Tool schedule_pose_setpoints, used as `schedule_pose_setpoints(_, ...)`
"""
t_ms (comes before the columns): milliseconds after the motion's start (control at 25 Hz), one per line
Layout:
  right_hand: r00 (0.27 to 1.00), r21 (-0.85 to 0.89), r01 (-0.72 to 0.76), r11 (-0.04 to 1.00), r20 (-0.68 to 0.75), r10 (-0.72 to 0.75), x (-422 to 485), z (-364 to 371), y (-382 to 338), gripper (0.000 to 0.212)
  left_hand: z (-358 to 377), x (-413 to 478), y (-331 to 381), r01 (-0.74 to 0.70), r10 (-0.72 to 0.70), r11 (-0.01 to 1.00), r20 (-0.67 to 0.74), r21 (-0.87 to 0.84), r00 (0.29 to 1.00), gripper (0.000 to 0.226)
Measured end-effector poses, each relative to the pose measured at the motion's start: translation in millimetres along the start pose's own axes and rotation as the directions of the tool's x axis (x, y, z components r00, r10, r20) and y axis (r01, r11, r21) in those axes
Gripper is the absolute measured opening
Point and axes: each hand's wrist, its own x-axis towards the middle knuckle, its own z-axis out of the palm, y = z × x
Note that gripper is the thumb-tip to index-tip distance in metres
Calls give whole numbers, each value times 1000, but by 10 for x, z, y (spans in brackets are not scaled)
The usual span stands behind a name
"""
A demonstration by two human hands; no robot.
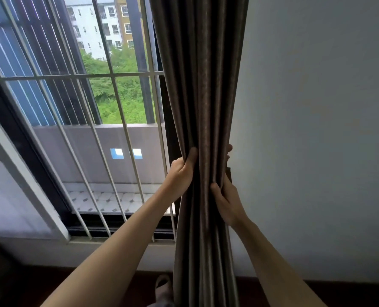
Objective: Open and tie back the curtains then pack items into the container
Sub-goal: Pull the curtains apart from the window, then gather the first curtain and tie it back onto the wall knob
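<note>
Left hand (182, 171) grips the gathered curtain (203, 107) on its window side, thumb pressed into the folds. Right hand (226, 199) clasps the same bundle lower down on the wall side, fingers curled round the pleats. The curtain hangs bunched at the right edge of the window (91, 120), against the wall (317, 129).

Recommended practice: keep the pleats compressed with one hand while the other brings a tie-back round; a dark strip behind the bundle may be one, unconfirmed.

Count: one curtain, two hands, one barred window. No container in view.
</note>
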Motion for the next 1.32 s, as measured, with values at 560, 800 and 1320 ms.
schedule_pose_setpoints(560, 783, -299, 269, 916, -486, -389, 785, -525, -1130, 54, -754, 507, 724, -290, 290, 954, -8, -76, 957, 21)
schedule_pose_setpoints(800, 784, -582, 421, 696, -153, -602, 868, -15, -1213, 25, -995, 844, 873, -188, 237, 947, -169, 261, 957, 44)
schedule_pose_setpoints(1320, 960, -624, 259, 737, 81, -269, 951, 614, -769, 37, -1278, 798, 641, -89, 88, 948, 16, 305, 996, 28)
